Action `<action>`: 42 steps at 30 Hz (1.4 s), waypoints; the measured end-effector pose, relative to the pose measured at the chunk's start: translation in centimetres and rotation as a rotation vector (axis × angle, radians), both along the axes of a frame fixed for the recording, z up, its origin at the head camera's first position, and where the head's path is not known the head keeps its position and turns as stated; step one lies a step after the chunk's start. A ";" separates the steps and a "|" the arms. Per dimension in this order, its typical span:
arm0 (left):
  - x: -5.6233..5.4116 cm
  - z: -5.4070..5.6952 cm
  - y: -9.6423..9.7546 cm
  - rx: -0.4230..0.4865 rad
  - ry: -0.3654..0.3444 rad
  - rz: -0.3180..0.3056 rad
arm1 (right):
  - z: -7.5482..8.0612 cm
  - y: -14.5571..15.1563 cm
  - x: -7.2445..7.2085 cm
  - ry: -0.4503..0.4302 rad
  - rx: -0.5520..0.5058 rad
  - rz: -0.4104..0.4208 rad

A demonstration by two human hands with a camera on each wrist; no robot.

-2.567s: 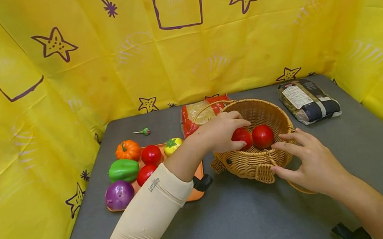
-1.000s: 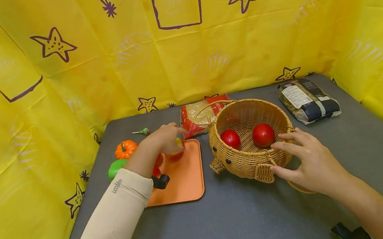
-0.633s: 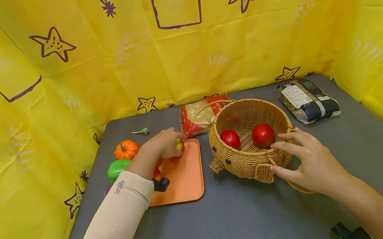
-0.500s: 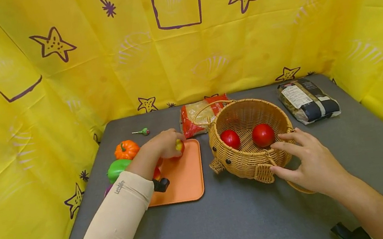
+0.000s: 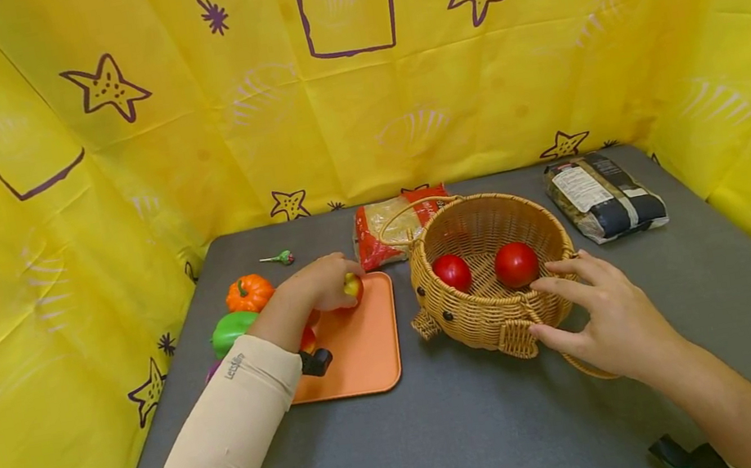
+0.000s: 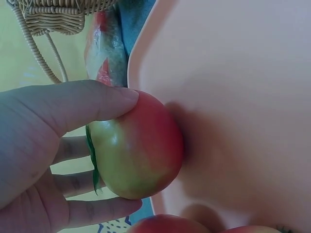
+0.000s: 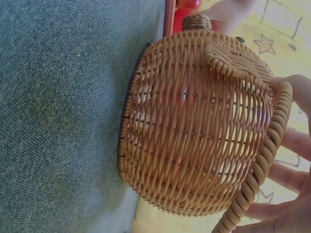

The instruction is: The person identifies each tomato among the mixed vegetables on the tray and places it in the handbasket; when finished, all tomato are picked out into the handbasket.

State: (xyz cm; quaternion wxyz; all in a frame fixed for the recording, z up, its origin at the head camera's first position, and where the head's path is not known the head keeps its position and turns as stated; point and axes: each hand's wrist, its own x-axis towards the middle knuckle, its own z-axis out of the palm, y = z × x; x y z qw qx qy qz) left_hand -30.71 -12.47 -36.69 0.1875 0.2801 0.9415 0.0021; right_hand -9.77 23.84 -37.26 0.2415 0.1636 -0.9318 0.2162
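My left hand (image 5: 324, 282) grips a red-and-yellow tomato (image 6: 141, 145) with a green leafy top, thumb on one side and fingers round the other. It is low over the orange tray (image 5: 374, 358), near its far edge. My right hand (image 5: 613, 314) holds the near right rim of a pig-shaped wicker basket (image 5: 480, 324), thumb outside by the ear and fingers over the edge. Inside the basket lie two round red tomatoes, one on the left (image 5: 452, 274) and one on the right (image 5: 517, 265). My left forearm partly covers the produce on the tray's left side.
An orange pumpkin (image 5: 249, 293) and a green bell pepper (image 5: 231, 331) sit at the tray's left. Behind them is a small green-headed stick (image 5: 284, 257). A red-and-clear packet (image 5: 388, 219) lies behind the basket, a dark packet (image 5: 604, 196) at back right.
My left hand has gone from inside the basket, where it touched a red tomato, leftward to the tray and now grips the red-and-yellow tomato. My right hand has stayed at the rim.
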 end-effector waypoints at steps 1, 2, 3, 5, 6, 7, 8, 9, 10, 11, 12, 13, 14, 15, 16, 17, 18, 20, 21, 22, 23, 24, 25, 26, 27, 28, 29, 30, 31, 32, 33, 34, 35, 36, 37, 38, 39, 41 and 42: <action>0.0 0.1 0.0 0.003 0.001 -0.003 | 0.0 0.0 0.0 0.000 0.001 0.000; 0.1 0.2 0.1 0.007 0.003 -0.007 | 0.0 0.0 0.0 0.000 0.002 0.000; 0.1 0.3 0.1 0.013 0.006 -0.012 | 0.0 0.0 0.0 -0.001 0.002 0.000; 0.1 0.6 0.1 0.025 0.015 -0.022 | 0.0 0.0 0.0 -0.004 0.002 -0.001; 0.2 0.7 0.2 0.032 0.018 -0.023 | 0.0 0.0 0.1 -0.004 0.003 -0.002; 0.2 0.9 0.2 0.038 0.022 -0.026 | 0.0 0.0 0.1 -0.004 0.004 -0.003; 0.2 1.2 0.2 0.044 0.029 -0.030 | 0.0 0.0 0.1 -0.005 0.003 -0.003; 0.3 1.4 0.2 0.050 0.034 -0.032 | 0.0 0.1 0.0 -0.005 0.000 -0.002; 0.3 1.7 0.2 0.055 0.039 -0.032 | 0.0 0.1 0.0 -0.003 0.000 -0.001; 0.4 2.0 0.2 0.061 0.043 -0.033 | 0.0 0.0 0.0 0.000 0.001 0.000; 0.5 2.4 0.2 0.070 0.047 -0.032 | -0.1 0.0 0.0 0.003 -0.001 0.002; 0.6 2.7 0.3 0.078 0.052 -0.035 | -0.1 0.0 0.0 0.006 -0.003 0.005; 0.7 3.1 0.3 0.089 0.054 -0.035 | -0.1 0.0 -0.1 0.008 -0.005 0.008; 0.8 3.5 0.3 0.100 0.058 -0.034 | -0.1 0.0 -0.1 0.010 -0.005 0.009; 0.9 3.9 0.3 0.113 0.063 -0.034 | -0.1 0.0 -0.1 0.012 -0.003 0.009; 1.0 4.3 0.3 0.128 0.069 -0.034 | -0.1 0.0 -0.1 0.013 -0.002 0.009; 1.0 4.7 0.4 0.145 0.076 -0.034 | -0.1 0.0 -0.1 0.013 -0.002 0.009; 1.1 5.4 0.4 0.180 0.087 -0.033 | -0.1 0.1 -0.1 0.012 0.000 0.007; 1.2 5.8 0.5 0.199 0.095 -0.035 | -0.1 0.1 -0.1 0.011 0.001 0.006; 1.2 6.2 0.5 0.214 0.103 -0.037 | -0.1 0.1 -0.1 0.010 -0.001 0.007; 1.3 6.6 0.6 0.226 0.108 -0.039 | -0.1 0.1 -0.1 0.011 -0.001 0.007; 1.4 7.0 0.7 0.236 0.114 -0.042 | -0.1 0.1 -0.1 0.011 -0.003 0.008; 1.4 7.4 0.9 0.242 0.119 -0.045 | 0.0 0.1 0.0 0.013 -0.005 0.009; 1.5 7.8 1.1 0.246 0.124 -0.048 | 0.0 0.1 0.0 0.013 -0.007 0.010; 1.6 8.1 1.2 0.247 0.129 -0.050 | 0.0 0.1 0.0 0.014 -0.009 0.011; 1.7 8.5 1.4 0.246 0.130 -0.046 | -0.1 0.1 0.0 0.015 -0.009 0.010; 1.7 8.8 1.7 0.245 0.132 -0.047 | -0.1 0.1 0.0 0.015 -0.009 0.010; 1.8 9.1 2.0 0.242 0.133 -0.049 | -0.1 0.1 0.0 0.016 -0.010 0.010; 1.9 9.4 2.3 0.240 0.136 -0.051 | -0.1 0.1 0.0 0.015 -0.010 0.009; 1.9 9.7 2.7 0.236 0.139 -0.056 | -0.1 0.2 0.0 0.013 -0.010 0.007; 2.0 10.0 3.1 0.234 0.141 -0.064 | -0.1 0.2 0.0 0.011 -0.009 0.005; 2.1 10.3 3.5 0.236 0.144 -0.074 | -0.1 0.2 0.0 0.009 -0.010 0.003; 2.2 10.5 3.9 0.235 0.153 -0.091 | -0.1 0.2 0.0 0.007 -0.010 0.003; 2.3 10.8 4.4 0.238 0.156 -0.106 | -0.1 0.2 0.0 0.005 -0.009 0.002; 2.5 11.0 4.8 0.238 0.164 -0.120 | -0.1 0.2 0.1 0.002 -0.009 0.001; 2.6 11.3 5.3 0.236 0.167 -0.135 | -0.1 0.2 0.1 0.000 -0.009 0.000; 2.8 11.5 5.7 0.233 0.170 -0.148 | -0.1 0.2 0.1 -0.001 -0.009 0.001; 3.3 12.0 6.6 0.223 0.173 -0.167 | -0.1 0.1 0.1 0.000 -0.008 0.003; 3.5 12.2 7.1 0.213 0.173 -0.174 | -0.1 0.2 0.0 0.000 -0.006 0.003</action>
